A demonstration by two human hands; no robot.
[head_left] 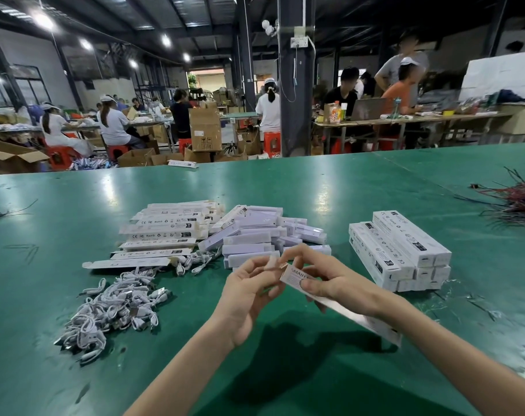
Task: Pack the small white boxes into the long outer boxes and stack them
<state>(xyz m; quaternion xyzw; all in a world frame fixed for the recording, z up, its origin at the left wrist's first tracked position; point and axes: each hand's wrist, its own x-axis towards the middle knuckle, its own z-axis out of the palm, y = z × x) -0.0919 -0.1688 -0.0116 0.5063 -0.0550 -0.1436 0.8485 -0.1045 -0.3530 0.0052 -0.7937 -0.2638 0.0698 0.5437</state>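
Broadly, a busy factory hall with seated workers (111,124) lies behind a wide green table (285,187). On it sit flat outer boxes (165,232), loose small white boxes (255,238) and, to the right, a packed stack (402,250). Nearer, the right hand (330,280) curls its fingers round the held outer box (360,319); the left hand (249,292) pinches its end flap (273,262). Folding that flap squarely and tucking it fully should let it stack flat.

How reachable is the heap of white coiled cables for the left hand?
Probably yes: only bare green table lies between the left hand and the heap of white coiled cables, but it must first release the long white box.
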